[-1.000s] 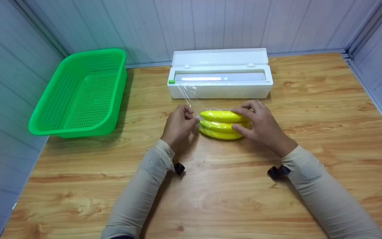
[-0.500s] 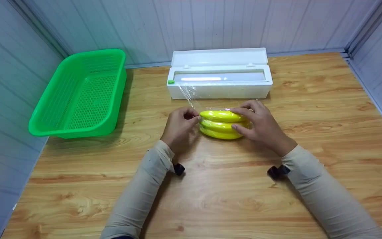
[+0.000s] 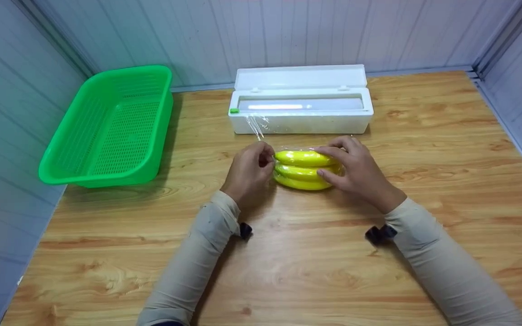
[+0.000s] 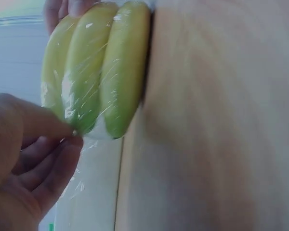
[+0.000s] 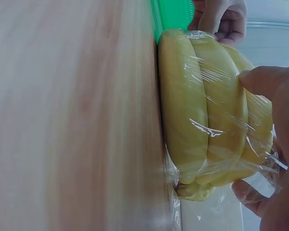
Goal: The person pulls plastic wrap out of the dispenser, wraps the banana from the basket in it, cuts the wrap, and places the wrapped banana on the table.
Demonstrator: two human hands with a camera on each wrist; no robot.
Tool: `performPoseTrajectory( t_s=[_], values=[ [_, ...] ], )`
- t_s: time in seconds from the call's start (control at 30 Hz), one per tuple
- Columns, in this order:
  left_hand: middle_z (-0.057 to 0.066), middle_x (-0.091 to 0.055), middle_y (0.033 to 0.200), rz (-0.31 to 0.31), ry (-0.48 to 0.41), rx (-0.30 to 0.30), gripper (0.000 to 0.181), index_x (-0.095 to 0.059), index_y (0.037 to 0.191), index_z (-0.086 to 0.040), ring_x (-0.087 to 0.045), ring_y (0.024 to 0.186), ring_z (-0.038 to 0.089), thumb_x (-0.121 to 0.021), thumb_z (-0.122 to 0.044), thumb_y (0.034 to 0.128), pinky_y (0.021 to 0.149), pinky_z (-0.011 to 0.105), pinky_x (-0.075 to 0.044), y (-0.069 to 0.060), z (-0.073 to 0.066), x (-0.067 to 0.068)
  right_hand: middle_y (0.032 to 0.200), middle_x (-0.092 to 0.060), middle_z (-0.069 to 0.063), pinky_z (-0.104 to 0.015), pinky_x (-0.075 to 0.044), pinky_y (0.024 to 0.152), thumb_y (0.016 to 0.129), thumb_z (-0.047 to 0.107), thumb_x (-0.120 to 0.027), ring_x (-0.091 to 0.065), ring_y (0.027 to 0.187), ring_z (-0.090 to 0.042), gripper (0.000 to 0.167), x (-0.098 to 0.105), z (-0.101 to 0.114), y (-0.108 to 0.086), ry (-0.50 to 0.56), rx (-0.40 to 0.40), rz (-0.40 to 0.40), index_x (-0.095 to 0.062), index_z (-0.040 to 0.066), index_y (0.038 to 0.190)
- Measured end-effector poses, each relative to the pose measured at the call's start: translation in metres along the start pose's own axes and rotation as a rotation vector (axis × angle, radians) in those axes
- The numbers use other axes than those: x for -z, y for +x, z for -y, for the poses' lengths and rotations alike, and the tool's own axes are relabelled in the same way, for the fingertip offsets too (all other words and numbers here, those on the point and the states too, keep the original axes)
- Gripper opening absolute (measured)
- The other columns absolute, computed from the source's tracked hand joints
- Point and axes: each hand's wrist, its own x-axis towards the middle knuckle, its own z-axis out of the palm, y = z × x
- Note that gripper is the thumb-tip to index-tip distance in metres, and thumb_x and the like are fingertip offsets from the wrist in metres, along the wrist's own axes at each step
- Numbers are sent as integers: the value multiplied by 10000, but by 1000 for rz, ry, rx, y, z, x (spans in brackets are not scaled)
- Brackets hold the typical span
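Note:
A bunch of yellow bananas (image 3: 304, 172) with green tips lies on the table, covered in clear plastic wrap (image 5: 202, 127). At its left end my left hand (image 3: 251, 170) pinches the wrap between thumb and forefinger, as the left wrist view shows up close. My right hand (image 3: 356, 170) grips the bunch at its right end, thumb on the near side and fingers over the far side. From the white wrap dispenser (image 3: 302, 123) behind, a crinkled strip of film runs down toward my left hand.
The dispenser's lid (image 3: 300, 78) stands raised against the back wall, and a small green slider (image 3: 234, 111) sits at its left end. To the left is a green plastic basket (image 3: 159, 149). Pale panel walls (image 3: 279, 31) border the wooden table (image 3: 297, 271).
My left fingers have shifted slightly along the bananas' left end, and the left hand has turned a little. My right hand stays in place on the bunch.

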Motion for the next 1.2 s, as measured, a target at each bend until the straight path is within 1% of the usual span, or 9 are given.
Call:
performPoseTrajectory(
  t_s=[0.13, 0.3, 0.37, 0.43, 0.6, 0.8, 0.97, 1.1, 1.2],
  values=[
    [44, -696, 906, 41, -152, 48, 129, -647, 993, -40, -658, 851, 150, -697, 13, 887, 790, 267, -549, 0, 1, 4, 1211, -576, -135, -513, -387, 912, 883, 304, -774, -520, 1098, -294, 464, 0, 1, 0, 0, -8, 0, -656, 183, 1316],
    [81, -710, 891, 19, -393, 161, 158, -634, 1002, -29, -653, 862, 205, -711, 39, 881, 824, 314, -529, 1, 6, 3, 1226, -570, -122, -504, -380, 922, 884, 314, -776, -510, 1117, -285, 476, -1, 1, -1, 8, -29, 7, -651, 189, 1326],
    [87, -714, 892, 7, -440, 201, 205, -612, 1043, -20, -652, 872, 211, -715, 40, 876, 824, 318, -525, 2, 6, 2, 1227, -571, -122, -507, -380, 928, 885, 311, -775, -510, 1119, -287, 473, 0, 1, -2, 11, -31, 6, -652, 188, 1324],
    [98, -700, 904, -4, -451, 206, 264, -585, 1094, -3, -652, 870, 217, -705, 53, 866, 822, 316, -530, 3, 6, 0, 1220, -575, -133, -520, -383, 931, 884, 299, -774, -516, 1116, -299, 460, 0, 1, -2, 12, -22, 0, -657, 179, 1313],
    [107, -624, 971, -26, -412, 171, 387, -541, 1205, 43, -635, 896, 210, -669, 104, 844, 850, 299, -537, 4, 7, -5, 1217, -574, -151, -514, -408, 920, 888, 277, -767, -521, 1107, -311, 441, 1, 1, -1, 15, -5, 2, -662, 156, 1299],
    [97, -602, 977, -21, -360, 188, 347, -570, 1203, 44, -602, 907, 202, -659, 84, 870, 843, 293, -519, 4, 8, -7, 1242, -578, -132, -480, -442, 915, 895, 280, -769, -519, 1132, -295, 446, 2, 2, 0, 9, -17, 19, -664, 163, 1312],
    [84, -607, 948, 3, -359, 283, 272, -612, 1154, -17, -570, 881, 194, -648, 18, 887, 766, 277, -487, 3, 5, -8, 1246, -580, -119, -474, -455, 919, 899, 285, -769, -514, 1145, -290, 447, 3, 3, 0, -1, -18, 23, -663, 185, 1322],
    [81, -593, 976, 38, -417, 364, 237, -615, 1118, -63, -548, 885, 191, -610, 1, 890, 720, 277, -478, 3, 3, -10, 1251, -577, -116, -469, -448, 920, 896, 271, -776, -512, 1148, -282, 446, 3, 4, 0, 21, -33, 28, -667, 192, 1321],
    [90, -584, 990, 43, -482, 384, 231, -614, 1111, -56, -546, 891, 195, -612, 15, 891, 719, 286, -492, 4, 3, -11, 1254, -572, -118, -466, -445, 924, 893, 265, -780, -510, 1151, -278, 439, 3, 4, 0, 35, -53, 26, -674, 185, 1312]
  ],
)
